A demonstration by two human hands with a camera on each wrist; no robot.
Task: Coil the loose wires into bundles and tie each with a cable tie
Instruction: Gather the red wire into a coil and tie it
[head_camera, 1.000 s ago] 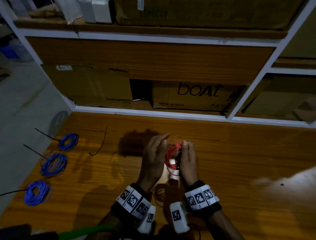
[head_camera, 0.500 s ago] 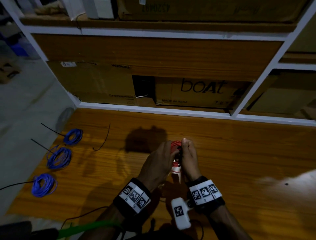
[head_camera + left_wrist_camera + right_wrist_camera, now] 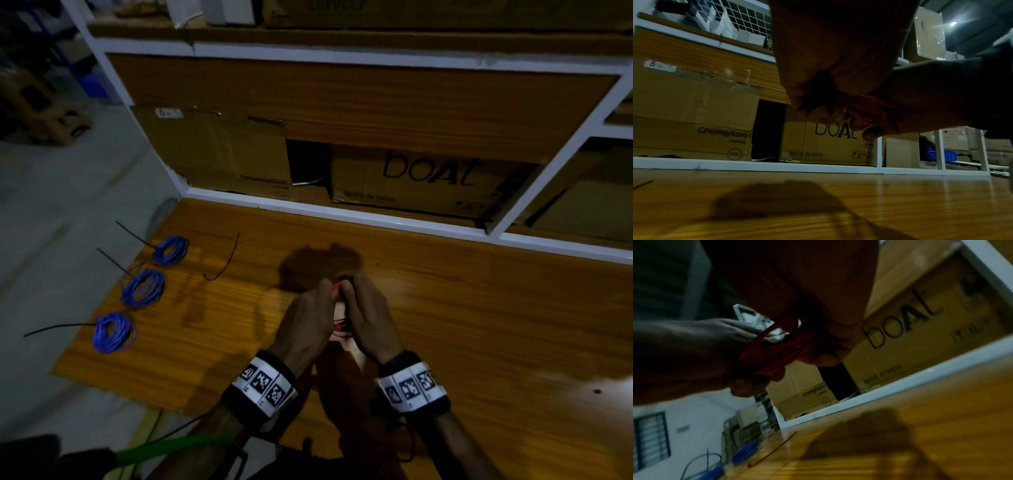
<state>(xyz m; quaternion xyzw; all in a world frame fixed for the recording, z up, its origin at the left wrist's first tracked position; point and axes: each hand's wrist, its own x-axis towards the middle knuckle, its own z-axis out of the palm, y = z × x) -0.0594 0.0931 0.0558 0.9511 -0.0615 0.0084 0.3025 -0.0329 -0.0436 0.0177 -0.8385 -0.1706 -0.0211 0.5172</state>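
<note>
A coil of red wire is held between both hands above the middle of the wooden table. My left hand curls round its left side and my right hand grips its right side; fingers hide most of the coil. From the left wrist view the red wire bunches under my fingertips, and the right wrist view shows its loops. A loose black cable tie lies on the table to the left. Three blue wire bundles, each tied with a black tie, lie along the left edge.
Behind the table runs a white-framed shelf holding cardboard boxes, one marked boat and one marked Crompton. The table's left edge drops to a grey floor. A green cable crosses the near left.
Both hands have closed tighter round the red coil, so less of it shows than a second ago. The head view has shifted, putting the hands further right in frame.
</note>
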